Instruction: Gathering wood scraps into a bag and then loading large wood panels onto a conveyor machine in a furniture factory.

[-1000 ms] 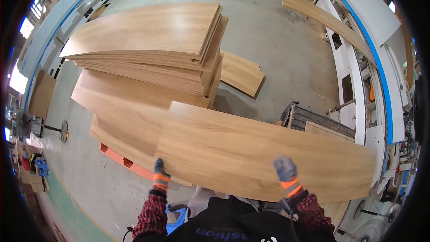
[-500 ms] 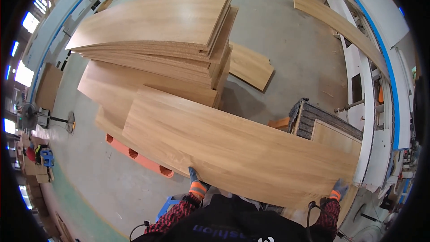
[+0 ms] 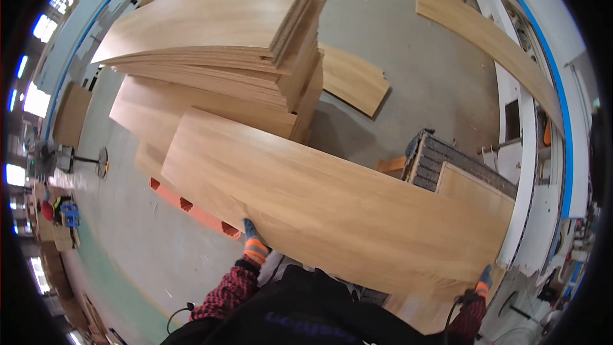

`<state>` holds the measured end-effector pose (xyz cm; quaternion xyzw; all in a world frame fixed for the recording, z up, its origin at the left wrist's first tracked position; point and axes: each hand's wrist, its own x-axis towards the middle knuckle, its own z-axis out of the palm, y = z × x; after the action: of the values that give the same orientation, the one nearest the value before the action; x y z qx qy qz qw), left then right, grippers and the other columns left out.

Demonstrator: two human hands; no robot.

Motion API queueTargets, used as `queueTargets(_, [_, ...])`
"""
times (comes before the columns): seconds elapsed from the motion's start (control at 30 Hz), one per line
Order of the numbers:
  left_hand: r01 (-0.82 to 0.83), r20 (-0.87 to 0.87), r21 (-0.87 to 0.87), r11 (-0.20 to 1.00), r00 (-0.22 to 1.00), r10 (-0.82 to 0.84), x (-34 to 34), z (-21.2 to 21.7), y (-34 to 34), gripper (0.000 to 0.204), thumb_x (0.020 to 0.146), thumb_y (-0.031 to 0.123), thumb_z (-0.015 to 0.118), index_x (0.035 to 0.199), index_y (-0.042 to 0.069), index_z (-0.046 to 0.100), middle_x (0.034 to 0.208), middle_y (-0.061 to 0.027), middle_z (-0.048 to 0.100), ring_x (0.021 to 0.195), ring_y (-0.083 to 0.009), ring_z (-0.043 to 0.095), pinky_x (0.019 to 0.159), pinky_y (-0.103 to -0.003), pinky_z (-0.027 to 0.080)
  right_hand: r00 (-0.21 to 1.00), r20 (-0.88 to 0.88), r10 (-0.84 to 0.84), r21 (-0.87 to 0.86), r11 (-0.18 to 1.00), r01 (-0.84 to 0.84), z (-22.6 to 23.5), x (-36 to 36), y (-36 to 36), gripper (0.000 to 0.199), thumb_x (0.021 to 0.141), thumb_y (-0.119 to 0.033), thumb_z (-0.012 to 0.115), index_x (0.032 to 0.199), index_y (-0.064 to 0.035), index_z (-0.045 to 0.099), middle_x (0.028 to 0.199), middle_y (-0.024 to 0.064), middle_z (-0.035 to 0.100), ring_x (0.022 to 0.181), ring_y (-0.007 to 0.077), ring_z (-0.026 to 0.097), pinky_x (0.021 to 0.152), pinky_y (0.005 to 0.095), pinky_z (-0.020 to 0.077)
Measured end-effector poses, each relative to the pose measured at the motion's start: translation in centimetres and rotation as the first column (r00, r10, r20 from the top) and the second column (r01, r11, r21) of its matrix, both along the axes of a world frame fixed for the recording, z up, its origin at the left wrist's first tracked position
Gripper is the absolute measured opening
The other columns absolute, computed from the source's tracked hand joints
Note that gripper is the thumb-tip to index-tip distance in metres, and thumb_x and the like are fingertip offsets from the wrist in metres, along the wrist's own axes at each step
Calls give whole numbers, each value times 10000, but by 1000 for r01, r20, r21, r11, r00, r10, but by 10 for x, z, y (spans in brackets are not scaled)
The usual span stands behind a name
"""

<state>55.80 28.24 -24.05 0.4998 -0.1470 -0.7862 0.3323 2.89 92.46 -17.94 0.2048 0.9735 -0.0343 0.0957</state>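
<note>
I hold a long light-wood veneer panel [image 3: 332, 204] flat in front of me, slanting from upper left to lower right. My left hand [image 3: 252, 239], in a grey and orange glove, grips its near edge at the lower left. My right hand [image 3: 482, 281], gloved the same, grips the panel's near right corner. Behind the panel rises a tall stack of similar panels [image 3: 223, 32], on top of wider boards on an orange pallet [image 3: 191, 207].
A single board [image 3: 351, 76] lies on the concrete floor right of the stack. A long plank [image 3: 491, 38] rests along a white and blue machine [image 3: 543, 153] at right. A dark slatted rack [image 3: 460, 166] stands behind the panel. A floor fan [image 3: 96, 163] stands at left.
The panel has swung further right and closer to me, its left end now over the pallet. Both hands have slid rightward along its near edge with it.
</note>
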Motion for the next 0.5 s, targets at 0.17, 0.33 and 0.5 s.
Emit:
queueTargets(0.17, [-42,85,96,994,996,34,53,38,-91,678,750,592,477,1232,122,399,1230,-63,454,1097,-273,437,924,-452,347,982,0,191,-258,948,-184,40,65,-96,716,799,-604,338,895,60,589,818,220,612,766,321,589,688,387,443])
queueTargets(0.33, [-174,157,-15,985,972,175,193,11,-220,567,723,523,575,1146,158,481,1143,-69,513,1050,-255,458,891,-461,357,912,100,398,-369,866,-337,-10,146,-239,534,824,-471,438,848,41,587,762,218,599,708,271,573,629,380,422])
queueTargets(0.5, [-256,730,-105,961,637,249,186,-23,-233,694,627,638,585,1132,173,485,966,-25,548,863,-222,502,738,-385,414,943,-38,331,-810,542,-223,-24,254,-407,389,833,-353,463,852,16,586,720,180,591,671,245,556,608,366,415])
